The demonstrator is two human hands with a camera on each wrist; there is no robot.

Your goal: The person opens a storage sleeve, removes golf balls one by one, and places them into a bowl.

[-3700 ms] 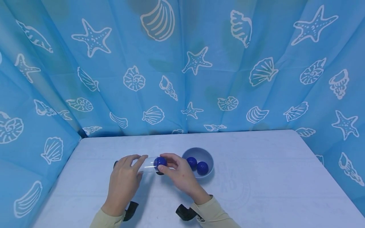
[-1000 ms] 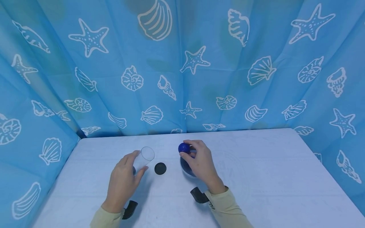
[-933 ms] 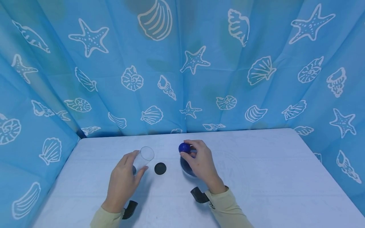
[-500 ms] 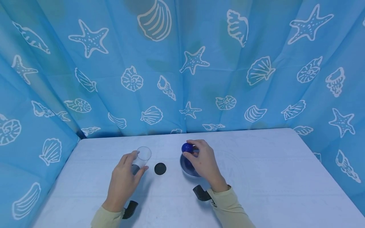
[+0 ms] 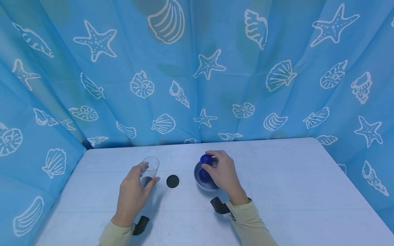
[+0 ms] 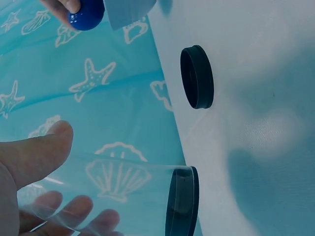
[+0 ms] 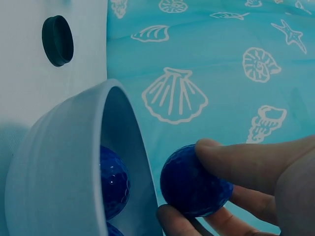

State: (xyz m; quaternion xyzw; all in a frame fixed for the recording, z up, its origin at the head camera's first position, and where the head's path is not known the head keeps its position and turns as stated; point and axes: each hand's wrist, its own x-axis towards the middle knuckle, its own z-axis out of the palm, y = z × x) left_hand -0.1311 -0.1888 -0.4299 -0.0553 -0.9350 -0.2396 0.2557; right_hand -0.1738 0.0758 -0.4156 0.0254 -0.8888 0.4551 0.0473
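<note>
My left hand point(image 5: 132, 193) grips a clear plastic tube point(image 5: 150, 167), its open mouth tilted up and its lower end closed by a black cap point(image 6: 182, 204). Nothing shows inside the tube. Between thumb and fingers, my right hand point(image 5: 223, 172) pinches a blue dimpled golf ball point(image 7: 189, 182) just above the rim of a grey-blue bowl point(image 7: 59, 162). Inside that bowl lies a blue golf ball point(image 7: 113, 182), with part of another below it in the right wrist view. A loose black cap point(image 5: 173, 181) rests on the table between the hands.
A white cloth covers the table point(image 5: 292, 191). Behind and at the sides hangs a blue curtain point(image 5: 172, 75) with white shell and starfish prints. A black wrist mount point(image 5: 220, 206) sits by the right sleeve and another black mount point(image 5: 141, 225) by the left.
Earlier, a ball sat in the tube's mouth between both hands. Now the tube is bare and turned more upright, and the right hand has carried a ball rightward over the bowl.
</note>
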